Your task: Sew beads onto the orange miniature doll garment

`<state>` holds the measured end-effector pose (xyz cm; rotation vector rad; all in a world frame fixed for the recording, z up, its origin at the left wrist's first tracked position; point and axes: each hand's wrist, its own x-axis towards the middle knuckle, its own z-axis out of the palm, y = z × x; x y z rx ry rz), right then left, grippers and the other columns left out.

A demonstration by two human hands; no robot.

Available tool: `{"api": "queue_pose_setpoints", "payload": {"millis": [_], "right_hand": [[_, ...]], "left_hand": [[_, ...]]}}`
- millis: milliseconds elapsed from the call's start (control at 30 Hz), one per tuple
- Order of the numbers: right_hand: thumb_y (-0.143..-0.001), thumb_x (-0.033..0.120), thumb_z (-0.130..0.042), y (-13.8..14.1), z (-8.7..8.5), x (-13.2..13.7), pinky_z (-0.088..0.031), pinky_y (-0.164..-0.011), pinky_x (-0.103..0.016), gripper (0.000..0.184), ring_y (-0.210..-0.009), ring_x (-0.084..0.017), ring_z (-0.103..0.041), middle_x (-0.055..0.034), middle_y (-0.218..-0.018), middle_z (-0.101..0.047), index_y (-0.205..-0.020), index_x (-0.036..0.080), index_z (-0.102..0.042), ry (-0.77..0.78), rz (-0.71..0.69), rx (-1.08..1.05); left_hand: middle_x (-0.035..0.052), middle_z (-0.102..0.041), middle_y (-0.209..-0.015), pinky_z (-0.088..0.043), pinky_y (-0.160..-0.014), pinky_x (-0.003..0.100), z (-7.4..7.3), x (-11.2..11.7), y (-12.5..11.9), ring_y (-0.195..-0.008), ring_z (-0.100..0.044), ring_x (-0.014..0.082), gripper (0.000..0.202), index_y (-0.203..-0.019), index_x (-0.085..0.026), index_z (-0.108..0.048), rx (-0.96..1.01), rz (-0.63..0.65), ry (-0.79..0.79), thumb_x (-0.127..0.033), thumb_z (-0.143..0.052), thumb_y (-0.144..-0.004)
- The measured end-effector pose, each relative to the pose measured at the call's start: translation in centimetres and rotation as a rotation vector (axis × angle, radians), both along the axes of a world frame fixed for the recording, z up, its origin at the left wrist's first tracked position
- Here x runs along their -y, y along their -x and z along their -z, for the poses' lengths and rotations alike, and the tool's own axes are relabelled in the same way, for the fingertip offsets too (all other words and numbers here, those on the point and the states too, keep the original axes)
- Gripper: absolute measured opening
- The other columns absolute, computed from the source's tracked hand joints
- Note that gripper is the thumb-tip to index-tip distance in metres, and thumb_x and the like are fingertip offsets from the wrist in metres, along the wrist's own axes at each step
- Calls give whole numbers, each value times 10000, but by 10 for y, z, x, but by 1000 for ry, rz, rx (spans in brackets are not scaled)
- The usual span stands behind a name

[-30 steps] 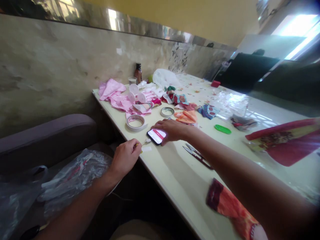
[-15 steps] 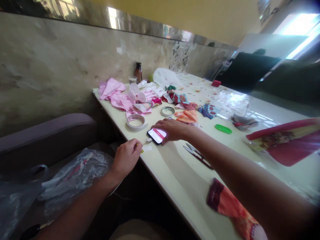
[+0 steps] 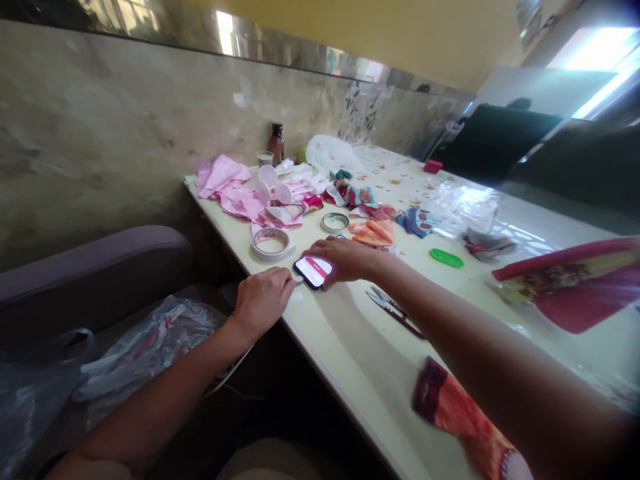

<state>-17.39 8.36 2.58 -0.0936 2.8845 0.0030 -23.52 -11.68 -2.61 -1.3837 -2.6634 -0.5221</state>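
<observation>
A smartphone [image 3: 313,271] lies on the cream table [image 3: 350,373] with its screen lit, showing a pink band. My right hand [image 3: 345,260] rests across its far edge and holds it in place. My left hand [image 3: 263,300] sits at the table's near edge, against the phone's lower end. A small white plug [image 3: 299,279] shows between my left fingers and the phone. The fingers hide most of the plug, and I cannot see its cable. Whether the plug is seated in the phone is hidden.
Two tape rolls [image 3: 270,243] lie near the phone, with tailor's scissors [image 3: 395,310] to its right. Pink cloth [image 3: 223,180], fabric scraps and a brown bottle [image 3: 276,143] crowd the far end. A grey upholstered seat [image 3: 85,273] and plastic bag [image 3: 150,353] lie below the table's edge.
My left hand has moved right along the table edge, up to the phone's end, and now covers the yellow item and most of the white plug. My right hand has barely moved.
</observation>
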Motion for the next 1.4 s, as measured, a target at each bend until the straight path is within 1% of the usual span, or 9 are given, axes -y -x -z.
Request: {"api": "queue_pose_setpoints", "payload": {"millis": [200, 400, 500, 600, 800, 933, 1233, 1300, 1400], "right_hand": [[-690, 451, -772, 1, 1, -1, -425, -921, -398, 769, -1164, -304, -503, -93, -1294, -560, -1380, 261, -491, -13, -17, -11], [-667, 445, -794, 4, -2, 2, -426, -894, -381, 785, -1122, -299, -535, -93, -1253, -589, -1373, 255, -508, -45, -24, -5], [-669, 439, -794, 4, -5, 4, -430, -878, -373, 787, -1115, -297, -542, -91, -1257, -587, -1377, 260, -502, -58, -17, 16], [-671, 446, -789, 4, -6, 4, -431, -868, -367, 792, -1126, -298, -531, -89, -1274, -575, -1383, 264, -493, -52, -14, 28], [-678, 463, -781, 2, -4, 2, -420, -886, -358, 781, -1144, -292, -514, -89, -1284, -562, -1379, 275, -494, -31, -3, 17], [-672, 469, -780, 2, -3, 2, -421, -885, -365, 777, -1145, -293, -512, -82, -1287, -562, -1371, 279, -499, -28, 6, 6], [-675, 465, -778, 1, -3, 2, -429, -867, -357, 786, -1159, -287, -503, -75, -1298, -557, -1382, 287, -483, -23, 15, 14], [-672, 467, -780, 2, -2, 2, -431, -870, -362, 788, -1151, -288, -506, -75, -1290, -561, -1380, 282, -487, -23, 7, 7], [-670, 466, -780, 2, 0, 0, -432, -878, -371, 795, -1151, -292, -504, -75, -1288, -561, -1385, 280, -484, -22, -1, 0]], "left_hand": [[74, -671, -893, -360, -651, 280, -2, -3, 4, -812, -607, 194, 219, -849, -167, -632, -25, 82, 0, -292, -473, -934], [107, -636, -877, -382, -665, 316, 0, -6, -1, -816, -595, 234, 172, -878, -140, -604, -147, 122, 66, -222, -462, -929], [104, -626, -873, -398, -673, 328, 2, -7, -3, -821, -596, 242, 184, -875, -140, -588, -183, 143, 76, -203, -427, -940], [90, -624, -864, -412, -668, 327, 5, -7, -4, -813, -604, 237, 173, -873, -148, -576, -209, 132, 76, -186, -423, -942], [76, -655, -867, -415, -639, 317, 5, -5, -3, -794, -634, 232, 145, -918, -149, -578, -166, 85, 83, -251, -478, -943], [68, -677, -885, -414, -648, 314, 3, -5, 1, -796, -645, 229, 146, -916, -152, -596, -109, 95, 87, -277, -522, -925], [57, -671, -865, -416, -664, 299, 9, -8, 6, -785, -623, 195, 155, -889, -154, -599, -73, 88, -46, -261, -494, -930], [58, -656, -855, -423, -677, 302, 9, -7, 7, -793, -615, 197, 166, -872, -153, -602, -101, 105, -52, -260, -489, -930], [76, -629, -903, -436, -729, 305, 5, -6, 10, -860, -605, 206, 199, -843, -148, -614, -178, 190, -34, -258, -474, -931]]}}
